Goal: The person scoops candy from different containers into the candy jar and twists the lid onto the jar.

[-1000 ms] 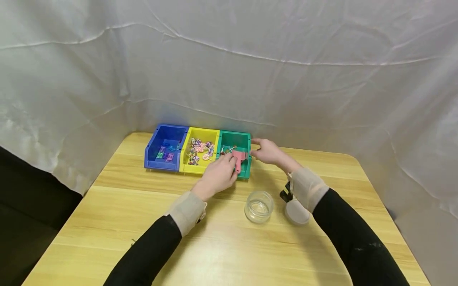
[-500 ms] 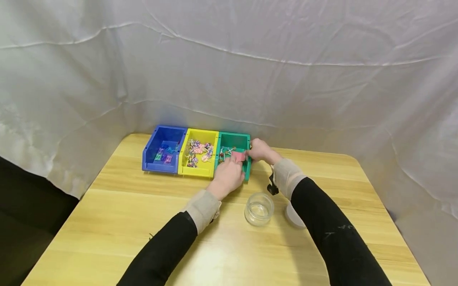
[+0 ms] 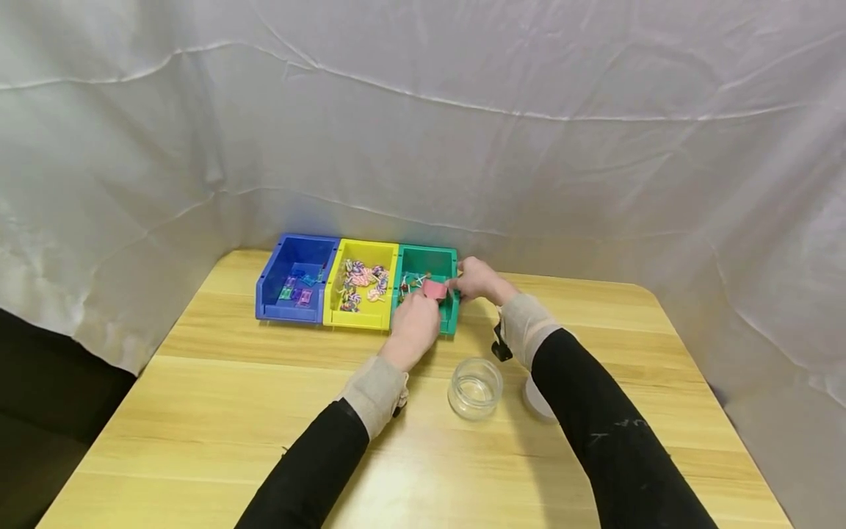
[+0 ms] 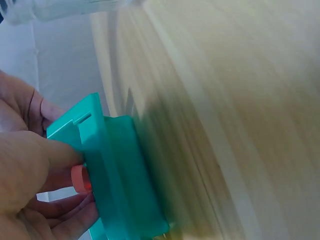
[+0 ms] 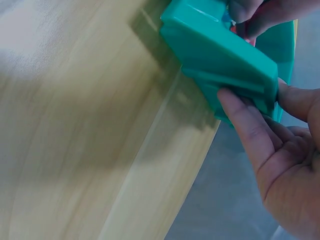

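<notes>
My left hand (image 3: 415,323) grips a small pink scoop (image 3: 434,289) over the green bin (image 3: 449,324); the scoop's blade shows beyond the fingers, low inside the bin. In the left wrist view the rounded end of the scoop's handle (image 4: 80,179) sticks out between thumb and fingers. My right hand (image 3: 481,281) holds the bin's right wall, and in the right wrist view its thumb is at the rim and its fingers (image 5: 245,122) lie along the outside. Small lollipop-like pieces (image 3: 413,282) with white sticks lie in the green bin, partly hidden by the left hand.
Left of the green bin stand a yellow bin (image 3: 360,319) with swirled candy-like pieces and a blue bin (image 3: 288,312) with small clear coloured pieces. An open glass jar (image 3: 475,389) stands nearer, beside a white round lid (image 3: 538,402) partly under the right sleeve. A grey curtain (image 3: 423,162) hangs behind.
My right hand has gone from pointing fingers at the green bin's edge to holding its wall. My left hand has moved slightly right and then back left, with the scoop turned lower into the bin.
</notes>
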Tool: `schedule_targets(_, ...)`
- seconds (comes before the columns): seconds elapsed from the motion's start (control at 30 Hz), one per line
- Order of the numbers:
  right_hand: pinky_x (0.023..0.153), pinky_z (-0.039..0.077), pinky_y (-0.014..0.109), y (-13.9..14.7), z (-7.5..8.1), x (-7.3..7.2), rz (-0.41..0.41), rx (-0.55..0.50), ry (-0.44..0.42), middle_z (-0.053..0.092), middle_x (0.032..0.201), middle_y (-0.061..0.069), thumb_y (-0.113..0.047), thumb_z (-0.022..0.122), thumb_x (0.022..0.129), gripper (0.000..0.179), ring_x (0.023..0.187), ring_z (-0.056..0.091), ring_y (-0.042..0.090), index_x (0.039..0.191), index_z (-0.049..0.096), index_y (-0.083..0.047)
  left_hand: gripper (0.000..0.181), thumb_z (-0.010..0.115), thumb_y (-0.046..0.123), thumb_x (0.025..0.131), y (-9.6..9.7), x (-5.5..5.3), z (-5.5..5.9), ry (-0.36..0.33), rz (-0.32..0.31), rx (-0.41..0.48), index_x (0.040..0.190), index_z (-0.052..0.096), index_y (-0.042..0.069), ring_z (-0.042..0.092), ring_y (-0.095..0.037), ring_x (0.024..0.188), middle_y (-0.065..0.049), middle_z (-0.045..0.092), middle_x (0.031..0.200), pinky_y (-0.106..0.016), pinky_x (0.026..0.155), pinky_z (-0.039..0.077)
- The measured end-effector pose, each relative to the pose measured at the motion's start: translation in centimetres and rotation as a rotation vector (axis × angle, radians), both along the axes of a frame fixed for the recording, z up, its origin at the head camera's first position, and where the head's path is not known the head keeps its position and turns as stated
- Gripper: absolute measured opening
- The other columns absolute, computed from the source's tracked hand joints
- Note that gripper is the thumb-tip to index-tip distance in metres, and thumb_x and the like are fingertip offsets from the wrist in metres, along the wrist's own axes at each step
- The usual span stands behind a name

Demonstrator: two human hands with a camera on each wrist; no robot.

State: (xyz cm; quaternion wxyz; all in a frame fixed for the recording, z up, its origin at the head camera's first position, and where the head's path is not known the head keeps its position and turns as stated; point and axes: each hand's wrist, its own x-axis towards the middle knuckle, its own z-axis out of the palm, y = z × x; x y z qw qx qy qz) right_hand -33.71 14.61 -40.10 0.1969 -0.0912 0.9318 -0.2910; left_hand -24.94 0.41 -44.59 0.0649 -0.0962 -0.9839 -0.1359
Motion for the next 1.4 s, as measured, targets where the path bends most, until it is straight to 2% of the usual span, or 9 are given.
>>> schedule_targets(0.17,0.085,0.061,0.042,-0.2,-0.1,-0.1,0.011,0.025,0.009,0.059,0.136,0.033,-0.015,0.062,0.105,0.063,0.088,0.074,0.031,0.154,0.034,0.014,0.017,0.064,0.009,0.100,-0.3,-0.5,0.2,0.003,0.020,-0.015,0.106,0.075,-0.003,0.068,-0.033,0.098,-0.022,0.070,0.109,-0.045,0.084,0.060)
schedule_targets(0.37,0.085,0.061,0.042,0.1,-0.1,0.0,0.001,-0.002,0.005,0.058,0.137,0.034,-0.014,0.063,0.104,0.066,0.088,0.076,0.033,0.154,0.031,0.015,0.017,0.062,0.002,0.099,-0.7,-0.5,1.1,-0.004,0.034,-0.007,0.104,0.078,0.001,0.067,-0.030,0.102,-0.016,0.072,0.112,-0.043,0.088,0.060)
schedule_targets(0.5,0.085,0.061,0.043,0.0,0.0,0.0,0.003,0.008,0.012,0.059,0.135,0.034,-0.014,0.062,0.104,0.067,0.088,0.076,0.033,0.154,0.029,0.016,0.015,0.064,0.006,0.100,-1.3,-0.3,1.8,0.013,0.054,0.009,0.101,0.079,0.002,0.070,-0.027,0.098,-0.013,0.072,0.109,-0.041,0.082,0.061)
schedule_targets(0.67,0.086,0.061,0.043,-0.1,0.0,-0.1,0.003,0.022,0.020,0.060,0.134,0.035,-0.015,0.062,0.105,0.067,0.091,0.076,0.035,0.155,0.028,0.016,0.018,0.063,0.008,0.102,-2.5,0.3,2.7,0.038,0.058,0.019,0.101,0.078,-0.001,0.073,-0.030,0.088,-0.017,0.071,0.108,-0.042,0.074,0.063)
schedule_targets(0.87,0.089,0.060,0.045,-0.2,0.0,-0.2,-0.006,0.008,0.005,0.058,0.137,0.035,-0.013,0.061,0.105,0.068,0.094,0.075,0.035,0.155,0.026,0.016,0.020,0.067,0.008,0.096,-4.2,1.2,3.5,0.083,0.045,0.050,0.108,0.073,-0.007,0.071,-0.033,0.076,-0.021,0.067,0.104,-0.044,0.066,0.061)
schedule_targets(1.0,0.088,0.060,0.045,-0.2,0.0,-0.3,-0.003,0.004,-0.001,0.059,0.134,0.035,-0.013,0.061,0.105,0.068,0.092,0.076,0.033,0.155,0.026,0.016,0.030,0.066,0.007,0.094,-5.5,1.9,4.0,0.110,0.018,0.099,0.119,0.069,-0.009,0.066,-0.030,0.067,-0.023,0.063,0.109,-0.042,0.060,0.060)
schedule_targets(1.17,0.087,0.060,0.045,-0.2,-0.1,-0.4,0.003,-0.002,-0.004,0.061,0.131,0.035,-0.013,0.061,0.105,0.068,0.091,0.076,0.033,0.155,0.026,0.016,0.043,0.063,0.006,0.096,-7.3,2.7,4.8,0.087,0.002,0.198,0.136,0.060,-0.009,0.057,-0.024,0.060,-0.023,0.053,0.119,-0.035,0.051,0.053)
schedule_targets(1.3,0.088,0.060,0.045,0.1,-0.2,-0.6,0.009,-0.007,-0.002,0.062,0.128,0.034,-0.013,0.061,0.105,0.068,0.090,0.076,0.033,0.155,0.026,0.016,0.044,0.061,0.005,0.098,-8.9,3.0,5.1,0.096,-0.022,0.257,0.139,0.055,-0.010,0.054,-0.022,0.062,-0.022,0.048,0.121,-0.029,0.049,0.049)
schedule_targets(1.4,0.088,0.060,0.045,0.3,-0.2,-0.7,0.010,-0.014,-0.001,0.065,0.123,0.034,-0.014,0.062,0.105,0.069,0.090,0.076,0.034,0.155,0.025,0.016,0.042,0.056,0.004,0.101,-10.2,3.1,5.2,0.099,-0.037,0.293,0.139,0.053,-0.012,0.057,-0.025,0.071,-0.024,0.046,0.125,-0.031,0.055,0.054)
